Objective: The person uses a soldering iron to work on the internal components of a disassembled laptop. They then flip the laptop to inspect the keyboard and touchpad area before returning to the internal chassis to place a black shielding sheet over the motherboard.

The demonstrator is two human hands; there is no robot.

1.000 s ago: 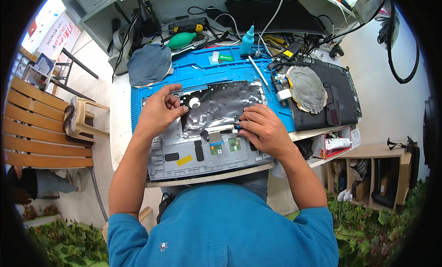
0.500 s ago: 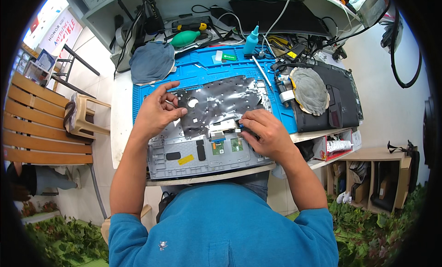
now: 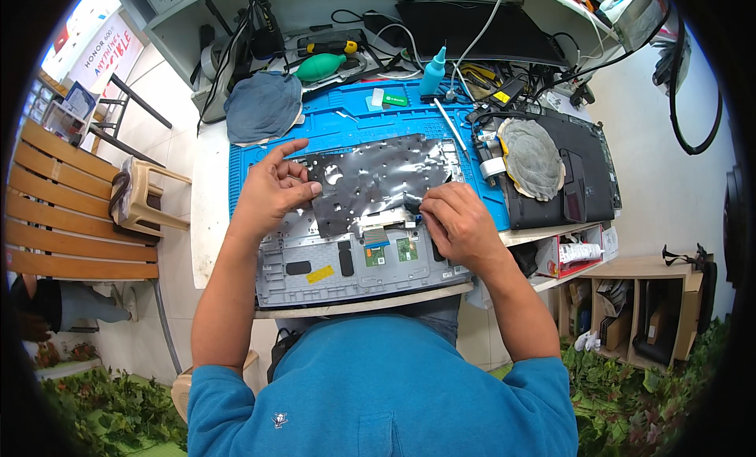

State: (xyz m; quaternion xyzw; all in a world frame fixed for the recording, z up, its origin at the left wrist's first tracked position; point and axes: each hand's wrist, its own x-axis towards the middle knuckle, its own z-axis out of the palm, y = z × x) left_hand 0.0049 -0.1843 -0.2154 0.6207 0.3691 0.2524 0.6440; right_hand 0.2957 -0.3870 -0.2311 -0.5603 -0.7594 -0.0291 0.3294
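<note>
An open silver laptop chassis (image 3: 315,292) lies near the bench's front, a shiny black perforated sheet (image 3: 366,173) over its upper part. My left hand (image 3: 279,193) is at the sheet's left edge, thumb and curled fingers closed on it, one finger raised. My right hand (image 3: 457,225) is closed at the sheet's lower right, fingertips together on something small and dark that I cannot make out. A ribbon cable (image 3: 376,236) runs below the sheet to green boards (image 3: 407,251) in the chassis.
A blue mat (image 3: 339,118) carries grey pads (image 3: 260,107), a squeeze bottle (image 3: 433,75) and a white stick (image 3: 450,126). A black laptop (image 3: 583,170) lies right under a second pad. Behind are a green blower (image 3: 319,66), cables and a dark screen. A wooden bench (image 3: 83,221) stands left.
My right hand has shifted slightly right along the sheet's lower edge, and the dark bit at its fingertips has moved with it. My left hand stays at the sheet's left edge.
</note>
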